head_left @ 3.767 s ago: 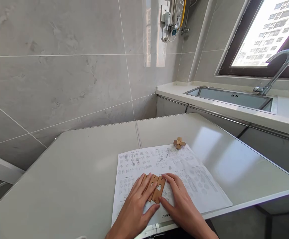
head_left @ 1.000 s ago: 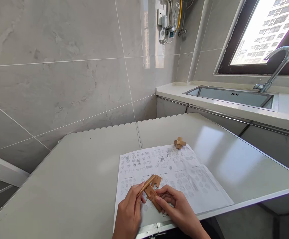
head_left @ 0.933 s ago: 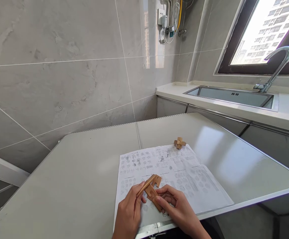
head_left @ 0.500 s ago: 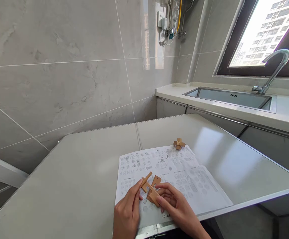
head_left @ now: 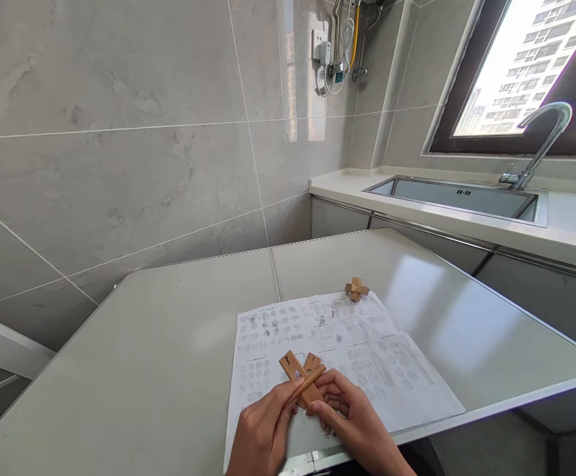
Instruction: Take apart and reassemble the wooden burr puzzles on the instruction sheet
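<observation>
My left hand (head_left: pixel 264 426) is closed, thumb and fingers pinching a narrow wooden puzzle piece (head_left: pixel 316 377) that slants up to the right. Behind it, a flat wooden piece (head_left: pixel 290 361) with a dark mark like a 3 leans the opposite way. A second flat piece (head_left: pixel 312 360) with a small dark mark shows farther back, mostly covered. The fingers of my right hand (head_left: pixel 352 418) curl round the lower ends of these two flat pieces. All three cross one another above a printed sheet (head_left: pixel 318 330); whether they interlock I cannot tell.
A small cross-shaped wooden puzzle (head_left: pixel 356 289) sits at the sheet's far edge. The sheet lies on a pale table (head_left: pixel 179 357) against a grey tiled wall. Beyond, to the right, are a counter with a sink (head_left: pixel 446 193) and a tap (head_left: pixel 548 132).
The left hand's narrow piece has swung to lie across the flat ones, its tip now farther right. The flat piece's face with the 3-like mark has come into view.
</observation>
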Demonstrator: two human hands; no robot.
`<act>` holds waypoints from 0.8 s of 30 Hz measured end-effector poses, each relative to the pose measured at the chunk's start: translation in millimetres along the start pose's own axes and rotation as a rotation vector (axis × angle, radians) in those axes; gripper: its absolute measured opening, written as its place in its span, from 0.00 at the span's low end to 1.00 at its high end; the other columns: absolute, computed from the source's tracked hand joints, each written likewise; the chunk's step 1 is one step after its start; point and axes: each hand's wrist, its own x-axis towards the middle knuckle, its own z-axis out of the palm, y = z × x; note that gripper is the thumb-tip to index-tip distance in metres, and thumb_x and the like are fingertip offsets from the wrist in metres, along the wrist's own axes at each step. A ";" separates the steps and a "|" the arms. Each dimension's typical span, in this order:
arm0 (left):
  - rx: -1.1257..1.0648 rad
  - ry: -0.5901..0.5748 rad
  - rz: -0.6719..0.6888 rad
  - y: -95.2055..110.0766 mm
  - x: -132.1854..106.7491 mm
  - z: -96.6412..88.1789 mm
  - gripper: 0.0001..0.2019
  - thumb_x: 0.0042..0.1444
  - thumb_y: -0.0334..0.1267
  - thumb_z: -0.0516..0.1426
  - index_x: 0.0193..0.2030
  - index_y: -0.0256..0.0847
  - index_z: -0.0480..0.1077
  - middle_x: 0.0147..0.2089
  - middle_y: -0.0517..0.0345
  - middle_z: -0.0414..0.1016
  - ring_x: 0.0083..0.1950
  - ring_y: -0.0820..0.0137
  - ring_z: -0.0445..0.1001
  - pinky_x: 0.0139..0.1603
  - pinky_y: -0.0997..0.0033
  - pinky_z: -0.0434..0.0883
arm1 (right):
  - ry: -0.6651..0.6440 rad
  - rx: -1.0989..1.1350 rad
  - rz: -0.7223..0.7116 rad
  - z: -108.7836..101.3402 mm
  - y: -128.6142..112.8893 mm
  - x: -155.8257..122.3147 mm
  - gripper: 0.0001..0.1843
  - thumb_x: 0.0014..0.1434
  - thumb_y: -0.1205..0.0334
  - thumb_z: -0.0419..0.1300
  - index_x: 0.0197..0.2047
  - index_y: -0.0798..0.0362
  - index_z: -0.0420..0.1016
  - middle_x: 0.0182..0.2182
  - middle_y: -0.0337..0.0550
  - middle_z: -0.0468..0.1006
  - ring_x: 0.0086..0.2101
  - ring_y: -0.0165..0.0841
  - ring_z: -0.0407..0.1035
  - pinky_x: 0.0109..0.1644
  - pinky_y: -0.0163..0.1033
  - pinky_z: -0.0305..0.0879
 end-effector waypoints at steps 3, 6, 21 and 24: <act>-0.006 0.021 -0.014 -3.2 -2.6 2.8 0.18 0.72 0.32 0.52 0.66 0.50 0.68 0.47 0.59 0.84 0.40 0.72 0.84 0.43 0.78 0.79 | 0.001 0.006 0.019 1.2 3.6 0.9 0.21 0.64 0.44 0.67 0.45 0.54 0.74 0.38 0.48 0.81 0.33 0.33 0.74 0.35 0.37 0.69; 0.000 0.015 -0.034 -6.5 -5.6 4.9 0.17 0.72 0.34 0.53 0.64 0.49 0.69 0.49 0.57 0.84 0.41 0.71 0.85 0.43 0.78 0.80 | 0.017 0.009 0.025 2.8 7.1 2.2 0.21 0.63 0.43 0.68 0.42 0.54 0.74 0.36 0.46 0.81 0.30 0.31 0.72 0.35 0.37 0.70; -0.019 0.105 -0.085 -6.0 -8.2 12.4 0.12 0.73 0.42 0.51 0.58 0.49 0.71 0.50 0.56 0.85 0.43 0.70 0.86 0.43 0.78 0.80 | -0.014 -0.012 -0.019 3.1 10.7 3.9 0.21 0.64 0.42 0.66 0.42 0.54 0.75 0.32 0.47 0.81 0.30 0.34 0.75 0.34 0.37 0.70; -0.004 0.109 -0.059 -5.1 -7.6 9.4 0.11 0.73 0.41 0.51 0.57 0.49 0.71 0.50 0.57 0.84 0.42 0.71 0.85 0.42 0.79 0.80 | -0.032 -0.005 -0.038 3.3 10.3 3.6 0.21 0.66 0.42 0.64 0.42 0.54 0.74 0.35 0.48 0.81 0.31 0.33 0.75 0.34 0.37 0.70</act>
